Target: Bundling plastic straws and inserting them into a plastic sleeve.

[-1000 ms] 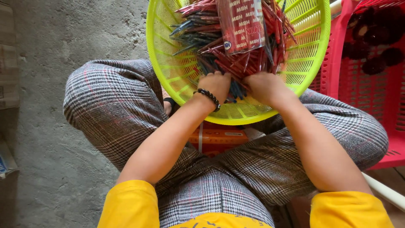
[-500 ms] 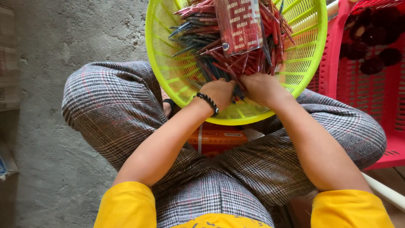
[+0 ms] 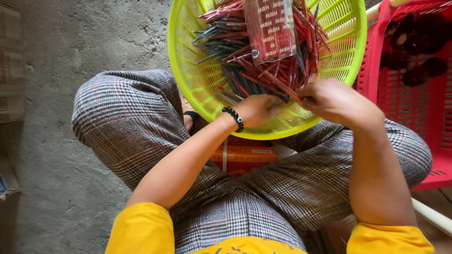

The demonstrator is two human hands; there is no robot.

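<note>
Sticks (image 3: 263,77) — against both hands' fingers (image 3: 282,101)

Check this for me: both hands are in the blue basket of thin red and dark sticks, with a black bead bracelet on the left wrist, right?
Not quite: the basket is yellow-green, not blue, as the head view shows. The rest holds: the left hand and right hand are both in its pile of thin red and dark sticks, and a black bead bracelet sits on the left wrist.

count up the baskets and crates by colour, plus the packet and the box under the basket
yellow-green round basket: 1
red crate: 1
clear printed packet: 1
orange box: 1
total: 4
The thin red and dark sticks in the basket are too many to count.
</note>
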